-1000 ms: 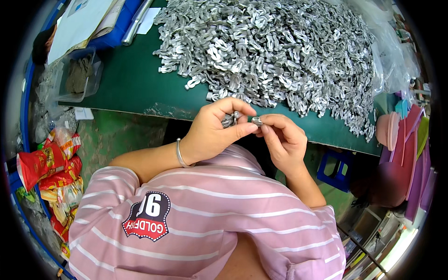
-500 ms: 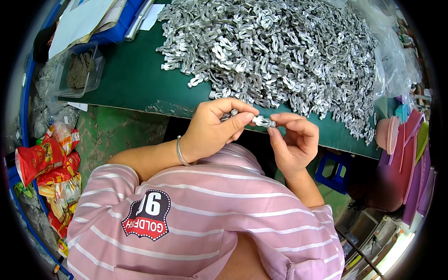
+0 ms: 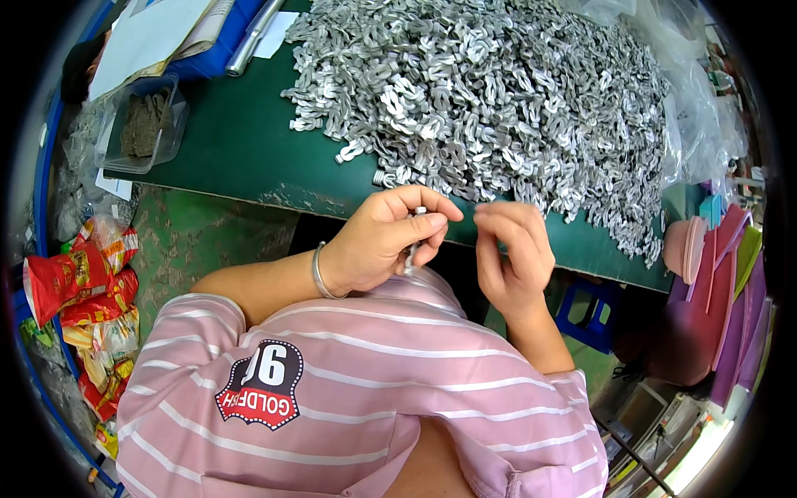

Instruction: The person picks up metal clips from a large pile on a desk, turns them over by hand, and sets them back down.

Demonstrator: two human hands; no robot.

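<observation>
My left hand (image 3: 382, 232), with a silver bangle at its wrist, is closed around a small silver metal looped part (image 3: 414, 238). The part sticks out above and below between thumb and fingers. To its right is my right hand (image 3: 515, 253), its fingers bent and bunched together, tips toward the left hand but apart from it. Whatever those fingers hold, if anything, is hidden. Both hands are just at the near edge of the green table (image 3: 241, 141). Beyond them a big heap of similar silver metal parts (image 3: 490, 108) covers much of the table.
A clear plastic tub (image 3: 170, 133) with a grey-brown lump sits at the table's left, near a blue bin (image 3: 203, 62) with papers and a metal tube (image 3: 253, 37). Clear plastic sheeting (image 3: 701, 133) lies right of the heap. Below stand a blue stool (image 3: 588, 311) and red packets (image 3: 70, 282).
My hands have come apart. The looped part that spanned both sets of fingertips is no longer between them; my left hand now shows an upright part in its grip. My right fingers have bunched together.
</observation>
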